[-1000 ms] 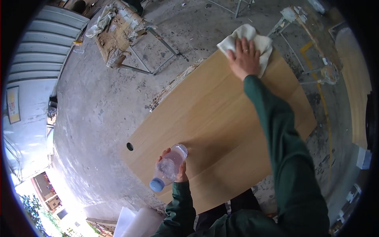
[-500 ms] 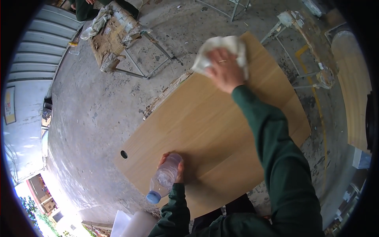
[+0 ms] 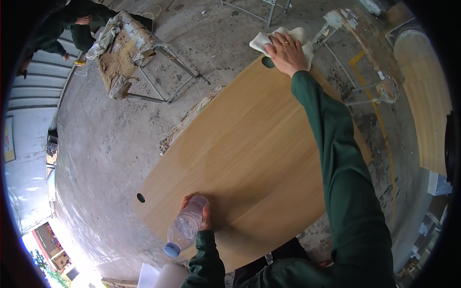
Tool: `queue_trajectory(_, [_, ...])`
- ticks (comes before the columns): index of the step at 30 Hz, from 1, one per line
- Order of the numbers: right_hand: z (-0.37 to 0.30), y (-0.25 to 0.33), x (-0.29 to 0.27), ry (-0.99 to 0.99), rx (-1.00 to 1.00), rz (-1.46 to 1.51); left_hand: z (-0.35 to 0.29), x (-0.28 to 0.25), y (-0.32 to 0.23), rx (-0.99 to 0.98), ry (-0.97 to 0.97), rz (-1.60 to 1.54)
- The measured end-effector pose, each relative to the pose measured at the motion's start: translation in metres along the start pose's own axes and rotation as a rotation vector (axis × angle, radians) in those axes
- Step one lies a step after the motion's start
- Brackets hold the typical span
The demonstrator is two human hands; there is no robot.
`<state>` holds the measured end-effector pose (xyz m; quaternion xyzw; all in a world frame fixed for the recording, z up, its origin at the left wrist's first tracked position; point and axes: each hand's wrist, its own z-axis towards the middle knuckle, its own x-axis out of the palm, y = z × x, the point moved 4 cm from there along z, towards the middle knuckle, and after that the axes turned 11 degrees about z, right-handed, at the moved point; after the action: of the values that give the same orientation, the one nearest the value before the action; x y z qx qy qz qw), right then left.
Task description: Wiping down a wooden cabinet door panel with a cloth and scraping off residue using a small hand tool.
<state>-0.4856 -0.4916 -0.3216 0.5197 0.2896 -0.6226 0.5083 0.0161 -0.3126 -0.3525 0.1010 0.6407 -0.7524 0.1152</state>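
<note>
A plastic bottle (image 3: pixel 188 223) with a blue cap lies tilted in my left hand (image 3: pixel 206 216), its cap toward the lower left; my fingers are wrapped round its base end. Clear liquid shows inside. My left hand is low over the near part of a wood-grain board (image 3: pixel 230 144). At the board's far end my right hand (image 3: pixel 288 54) holds a white cloth (image 3: pixel 303 38) down with the fingers spread over it. The cloth hangs partly past the board's edge. Beside it is a round hole (image 3: pixel 267 62) in the board.
A worn metal-legged stand (image 3: pixel 126 53) with a rag (image 3: pixel 103 41) stands far left, a person (image 3: pixel 72 24) behind it. Another worn stand (image 3: pixel 370 48) is at the far right, near a curved wooden panel (image 3: pixel 422 105). White rolled material (image 3: pixel 170 277) lies near left.
My right hand has slid the cloth farther out and right to the board's far end, uncovering the hole. My left hand still holds the bottle. The view has shifted, showing more of the person.
</note>
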Motion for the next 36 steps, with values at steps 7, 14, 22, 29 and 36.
queue_trajectory(7, [-0.083, -0.026, -0.016, -0.041, 0.239, 0.007, 0.001, -0.007, 0.004, -0.009, -0.022, -0.074])
queue_trajectory(14, [-0.043, -0.018, -0.013, -0.144, 0.118, 0.016, -0.006, -0.004, 0.017, -0.101, 0.044, 0.002])
queue_trajectory(22, [-0.262, -0.093, -0.072, -0.100, 0.545, -0.147, 0.004, 0.001, -0.005, -0.129, 0.051, 0.007])
queue_trajectory(29, [-0.398, -0.070, -0.119, -0.113, 1.031, -0.098, 0.000, 0.005, 0.008, -0.085, 0.047, -0.079])
queue_trajectory(36, [-0.469, 0.182, -0.115, 0.384, 0.351, 0.419, 0.010, -0.012, 0.022, -0.084, 0.062, 0.004])
